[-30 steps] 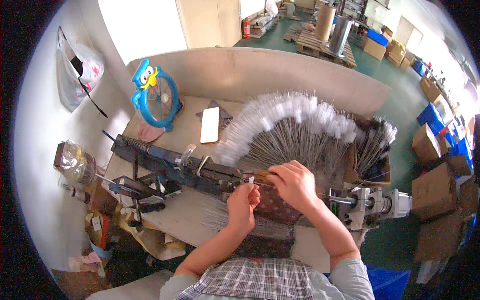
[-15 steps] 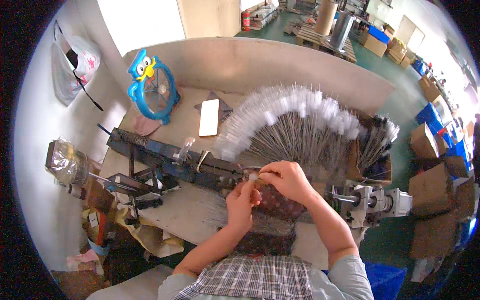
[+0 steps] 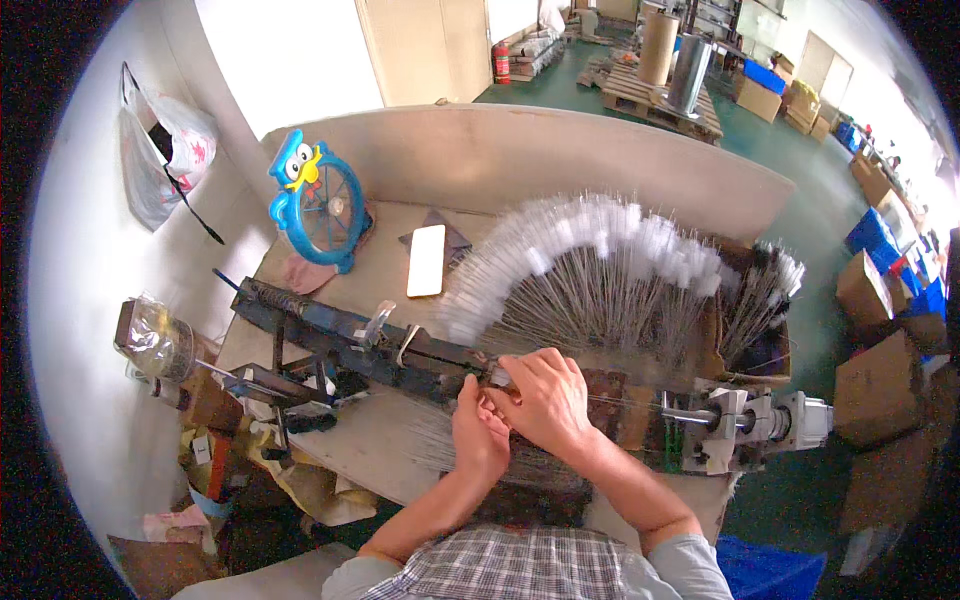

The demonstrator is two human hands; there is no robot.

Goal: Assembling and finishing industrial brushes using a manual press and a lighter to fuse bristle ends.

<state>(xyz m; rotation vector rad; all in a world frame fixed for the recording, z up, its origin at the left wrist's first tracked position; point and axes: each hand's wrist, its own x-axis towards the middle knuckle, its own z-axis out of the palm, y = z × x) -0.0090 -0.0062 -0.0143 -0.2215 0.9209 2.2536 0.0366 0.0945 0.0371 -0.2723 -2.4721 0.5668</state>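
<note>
My left hand point(image 3: 481, 438) is closed, its thumb and fingertips drawn together at the near side of a long dark metal bar point(image 3: 350, 338). What it pinches, if anything, is hidden. Beside it, my right hand point(image 3: 548, 396) reaches over from the right with bent fingers, palm down. Under its fingertips shows a small whitish piece point(image 3: 498, 377), mostly covered by the fingers. Beyond the hands fans a large pile of wire-stemmed brushes point(image 3: 590, 275) with white bristle heads. More thin wires point(image 3: 428, 440) lie just left of my left hand.
A motor with a shaft and chuck point(image 3: 720, 415) stands at the table's right end, and a plastic-wrapped motor point(image 3: 160, 340) at the left. A blue duck-shaped fan point(image 3: 322, 205) and a bright-screened phone point(image 3: 427, 260) sit behind the bar. Dark-tipped brushes point(image 3: 755, 310) fill a box at right.
My right hand has turned palm down and moved slightly left and nearer, over the small white piece. My left hand stays close beside it. The whole view has shifted a little.
</note>
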